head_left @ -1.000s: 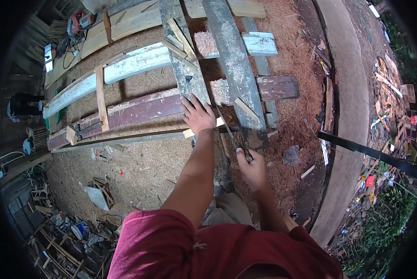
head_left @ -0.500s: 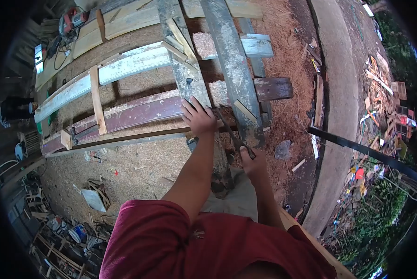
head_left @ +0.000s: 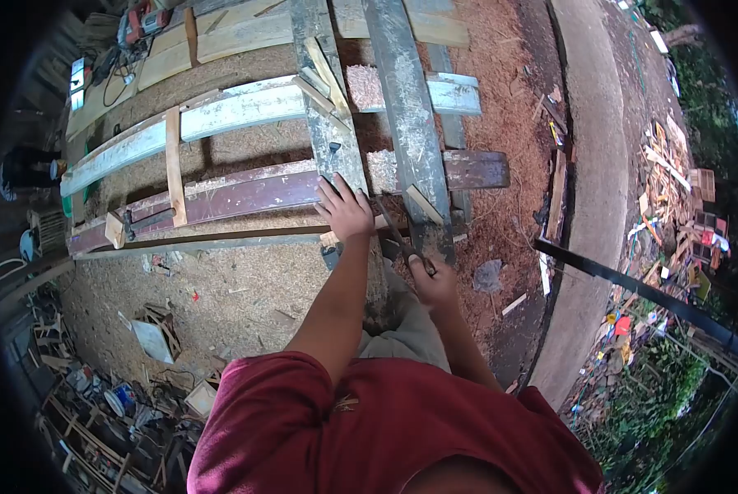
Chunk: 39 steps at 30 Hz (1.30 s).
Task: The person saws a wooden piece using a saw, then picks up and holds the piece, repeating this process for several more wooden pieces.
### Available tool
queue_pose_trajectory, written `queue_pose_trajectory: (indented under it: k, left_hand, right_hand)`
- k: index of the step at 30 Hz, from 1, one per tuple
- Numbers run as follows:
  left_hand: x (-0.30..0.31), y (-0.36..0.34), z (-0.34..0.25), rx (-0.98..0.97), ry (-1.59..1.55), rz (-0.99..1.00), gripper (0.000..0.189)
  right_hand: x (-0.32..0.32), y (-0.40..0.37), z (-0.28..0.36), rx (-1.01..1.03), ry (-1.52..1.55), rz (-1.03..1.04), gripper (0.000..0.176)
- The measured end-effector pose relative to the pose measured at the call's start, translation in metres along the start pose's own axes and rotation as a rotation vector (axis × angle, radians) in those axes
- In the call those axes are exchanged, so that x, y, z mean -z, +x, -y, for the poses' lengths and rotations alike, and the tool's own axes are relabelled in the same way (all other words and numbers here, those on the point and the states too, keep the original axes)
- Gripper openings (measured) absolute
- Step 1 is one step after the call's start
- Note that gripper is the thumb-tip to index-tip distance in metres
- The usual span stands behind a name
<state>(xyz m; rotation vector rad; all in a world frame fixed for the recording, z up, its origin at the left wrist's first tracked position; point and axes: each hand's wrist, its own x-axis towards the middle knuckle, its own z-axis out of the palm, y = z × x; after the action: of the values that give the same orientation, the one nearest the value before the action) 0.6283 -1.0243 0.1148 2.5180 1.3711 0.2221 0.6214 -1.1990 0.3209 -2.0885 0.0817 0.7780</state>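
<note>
My left hand [head_left: 348,211] lies with spread fingers on the near end of a worn grey plank [head_left: 323,107]. Just beyond its fingertips is a small dark object [head_left: 334,147] on the plank. My right hand [head_left: 433,281] is wrapped round the handle of a long thin saw-like tool [head_left: 392,229], whose blade points away beside the plank's edge. A second grey plank [head_left: 410,107] runs to the right, with a small wood strip [head_left: 426,205] on it. Loose wood strips [head_left: 326,76] rest on the first plank.
A maroon beam [head_left: 253,195] and a whitish beam [head_left: 237,111] cross under the planks. A hammer [head_left: 151,219] lies at the left. A red power tool [head_left: 142,23] sits at the back left. A black bar [head_left: 632,288] juts in from the right. Wood shavings cover the ground.
My right hand and the tool have moved slightly left and away from me. My left hand stays spread on the plank. The camera view has shifted a little.
</note>
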Motion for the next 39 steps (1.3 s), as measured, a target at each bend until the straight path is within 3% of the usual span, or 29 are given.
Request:
queue_pose_trajectory:
  k: [3, 12, 16, 19, 27, 30, 36, 39]
  left_hand:
    - [0.000, 0.008, -0.006, 0.058, 0.014, -0.028, 0.076]
    - [-0.014, 0.083, -0.025, 0.099, -0.050, -0.071, 0.080]
    - [-0.025, 0.100, -0.031, 0.265, -0.137, -0.140, 0.077]
    - [-0.027, 0.103, -0.032, 0.318, -0.017, -0.037, 0.078]
    - [-0.028, 0.108, -0.041, 0.354, 0.032, -0.084, 0.079]
    - [-0.024, 0.113, -0.046, 0.367, 0.027, -0.064, 0.076]
    - [-0.019, 0.112, -0.049, 0.367, 0.093, -0.087, 0.079]
    - [-0.024, 0.114, -0.046, 0.358, 0.108, -0.116, 0.080]
  right_hand:
    - [0.002, 0.007, 0.004, 0.056, -0.143, 0.035, 0.038]
    - [-0.010, 0.066, 0.013, 0.166, 0.016, 0.051, 0.036]
    - [-0.007, 0.071, 0.022, 0.107, -0.036, 0.078, 0.038]
    - [-0.005, 0.072, 0.020, 0.071, 0.000, 0.109, 0.039]
    - [0.000, 0.072, 0.041, -0.026, -0.133, 0.119, 0.043]
    - [-0.006, 0.077, 0.018, -0.015, -0.196, 0.048, 0.045]
    - [-0.013, 0.068, 0.024, 0.013, -0.133, -0.017, 0.038]
    - [-0.011, 0.074, 0.025, -0.072, -0.140, 0.040, 0.036]
